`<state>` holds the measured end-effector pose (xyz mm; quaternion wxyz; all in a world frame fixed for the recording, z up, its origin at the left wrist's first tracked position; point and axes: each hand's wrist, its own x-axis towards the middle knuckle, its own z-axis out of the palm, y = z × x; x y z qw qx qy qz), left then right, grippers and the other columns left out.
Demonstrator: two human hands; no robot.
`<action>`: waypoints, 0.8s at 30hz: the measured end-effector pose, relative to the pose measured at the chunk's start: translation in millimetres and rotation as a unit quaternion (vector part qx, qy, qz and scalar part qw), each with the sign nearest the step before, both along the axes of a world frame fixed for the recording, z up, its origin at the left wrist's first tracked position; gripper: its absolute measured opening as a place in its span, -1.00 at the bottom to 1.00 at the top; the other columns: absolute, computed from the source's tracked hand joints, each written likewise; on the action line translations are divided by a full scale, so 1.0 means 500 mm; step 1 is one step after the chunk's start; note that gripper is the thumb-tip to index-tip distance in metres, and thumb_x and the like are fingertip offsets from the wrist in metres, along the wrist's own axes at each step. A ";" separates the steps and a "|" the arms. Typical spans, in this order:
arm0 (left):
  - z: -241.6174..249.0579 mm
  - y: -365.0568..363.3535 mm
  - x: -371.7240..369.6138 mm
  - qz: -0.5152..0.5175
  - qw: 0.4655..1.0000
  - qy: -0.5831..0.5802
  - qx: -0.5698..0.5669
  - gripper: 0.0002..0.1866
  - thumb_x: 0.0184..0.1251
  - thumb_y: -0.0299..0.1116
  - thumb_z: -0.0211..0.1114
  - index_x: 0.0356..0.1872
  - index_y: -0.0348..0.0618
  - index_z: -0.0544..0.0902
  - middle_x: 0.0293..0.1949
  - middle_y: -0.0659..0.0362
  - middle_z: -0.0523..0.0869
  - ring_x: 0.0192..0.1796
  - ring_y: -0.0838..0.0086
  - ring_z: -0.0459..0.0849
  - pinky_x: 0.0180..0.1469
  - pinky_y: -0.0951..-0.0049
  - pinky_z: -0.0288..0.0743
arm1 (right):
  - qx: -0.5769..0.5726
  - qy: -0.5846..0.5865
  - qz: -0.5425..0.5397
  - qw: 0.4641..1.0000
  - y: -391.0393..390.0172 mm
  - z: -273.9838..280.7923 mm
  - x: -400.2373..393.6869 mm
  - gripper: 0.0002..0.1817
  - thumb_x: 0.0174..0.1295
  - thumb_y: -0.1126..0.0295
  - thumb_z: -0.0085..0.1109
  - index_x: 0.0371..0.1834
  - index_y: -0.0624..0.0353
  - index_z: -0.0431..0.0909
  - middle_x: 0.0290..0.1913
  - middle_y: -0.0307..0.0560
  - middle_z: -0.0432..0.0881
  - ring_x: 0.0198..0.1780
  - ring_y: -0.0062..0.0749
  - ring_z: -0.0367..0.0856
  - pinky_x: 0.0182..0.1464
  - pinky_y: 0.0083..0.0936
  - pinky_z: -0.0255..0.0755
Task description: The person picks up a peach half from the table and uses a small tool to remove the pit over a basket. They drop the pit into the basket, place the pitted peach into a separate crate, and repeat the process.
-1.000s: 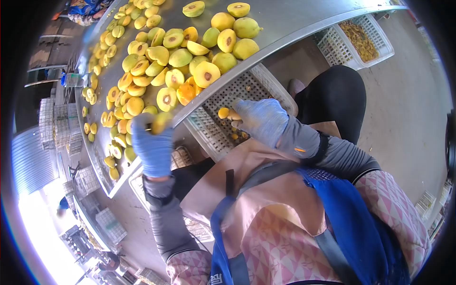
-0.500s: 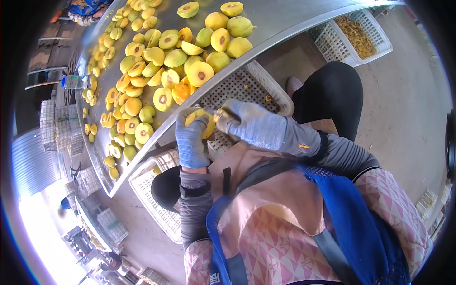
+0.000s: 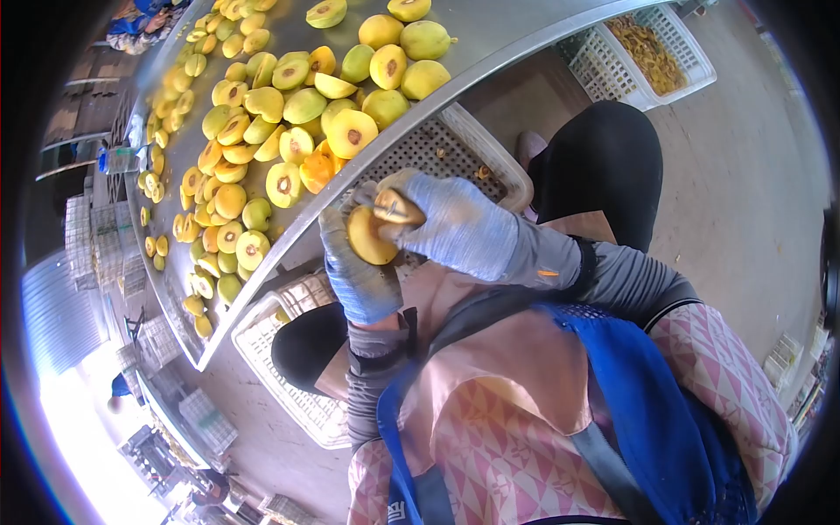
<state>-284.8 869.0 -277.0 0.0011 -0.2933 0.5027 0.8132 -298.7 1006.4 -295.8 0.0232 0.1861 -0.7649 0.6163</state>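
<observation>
In my left hand [image 3: 357, 276], a yellow peach half [image 3: 370, 238] is gripped, its rounded side partly covered by the gloved fingers. My right hand [image 3: 446, 219] is closed around a small tan, rounded thing [image 3: 395, 207] crossed by a dark strip; its kind I cannot make out. That thing is close against the peach half. Both hands wear blue-grey work gloves and meet just off the metal table's edge, above a perforated crate [image 3: 490, 162]. Nearest on the table is a large cut peach [image 3: 352, 133] with a reddish-brown centre.
Many peaches, mostly halved, are spread over the metal table [image 3: 289, 229] with its raised rim. A white crate of brown scraps [image 3: 647, 57] stands on the floor at upper right. Another white crate [image 3: 306, 398] sits by my left knee. Stacked crates [image 3: 109, 236] line the far left.
My right hand has turned and moved slightly left, so the tan thing shows more plainly. The peach half is lower and tilted in my left hand. The view has shifted a little.
</observation>
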 end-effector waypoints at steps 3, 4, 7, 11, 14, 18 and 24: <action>0.006 0.022 0.007 -0.022 0.994 0.103 -0.014 -0.39 0.51 0.14 -0.11 0.04 -0.31 0.51 -0.14 0.05 0.66 -0.09 0.35 0.63 -0.01 0.40 0.55 | 0.035 0.012 0.004 0.999 -0.005 0.009 0.008 -0.58 0.19 0.18 0.27 0.02 0.16 0.48 -0.32 0.09 0.67 -0.28 0.05 0.67 -0.27 -0.21 0.55; 0.002 0.014 0.008 -0.038 0.993 0.109 -0.014 -0.39 0.51 0.14 -0.12 0.01 -0.32 0.51 -0.16 0.04 0.66 -0.11 0.35 0.63 -0.01 0.39 0.55 | 0.050 0.032 0.015 0.998 -0.004 0.012 0.013 -0.59 0.21 0.16 0.26 0.02 0.15 0.48 -0.33 0.10 0.66 -0.29 0.06 0.67 -0.27 -0.21 0.55; 0.000 -0.008 -0.002 -0.025 0.994 0.106 0.006 -0.39 0.51 0.15 -0.14 -0.05 -0.31 0.51 -0.22 0.00 0.66 -0.17 0.33 0.64 -0.02 0.37 0.55 | 0.069 0.000 0.048 0.996 -0.001 0.029 0.025 -0.63 0.27 0.13 0.20 -0.03 0.16 0.47 -0.39 0.12 0.65 -0.33 0.07 0.66 -0.31 -0.18 0.53; -0.005 -0.008 -0.005 -0.020 0.986 0.154 -0.051 -0.43 0.52 0.11 -0.14 -0.04 -0.28 0.52 -0.25 -0.03 0.65 -0.19 0.29 0.63 -0.03 0.36 0.54 | 0.097 -0.042 0.027 0.994 -0.007 0.005 0.029 -0.66 0.27 0.19 0.20 -0.07 0.21 0.45 -0.40 0.14 0.63 -0.38 0.11 0.63 -0.37 -0.13 0.50; -0.014 -0.007 -0.005 -0.021 0.982 0.180 -0.055 -0.43 0.53 0.09 -0.16 -0.03 -0.29 0.52 -0.23 -0.02 0.65 -0.17 0.31 0.62 -0.01 0.37 0.53 | 0.106 -0.032 0.022 0.994 -0.011 0.001 0.030 -0.66 0.28 0.20 0.20 -0.10 0.24 0.44 -0.42 0.15 0.62 -0.40 0.10 0.62 -0.39 -0.12 0.49; -0.018 0.007 -0.004 0.005 0.966 0.167 -0.197 -0.39 0.55 0.10 -0.23 -0.02 -0.31 0.53 -0.21 0.02 0.64 -0.16 0.37 0.59 -0.01 0.40 0.51 | 0.106 -0.003 -0.001 0.994 -0.015 0.004 0.032 -0.69 0.31 0.19 0.15 -0.16 0.26 0.45 -0.49 0.15 0.60 -0.41 0.06 0.63 -0.39 -0.14 0.50; -0.017 0.013 -0.002 0.004 0.963 0.159 -0.219 -0.37 0.55 0.12 -0.25 -0.03 -0.31 0.54 -0.22 0.04 0.65 -0.19 0.39 0.60 -0.03 0.41 0.52 | 0.098 0.002 0.014 0.995 -0.011 0.002 0.034 -0.69 0.31 0.21 0.13 -0.15 0.28 0.45 -0.49 0.15 0.60 -0.41 0.07 0.64 -0.39 -0.15 0.51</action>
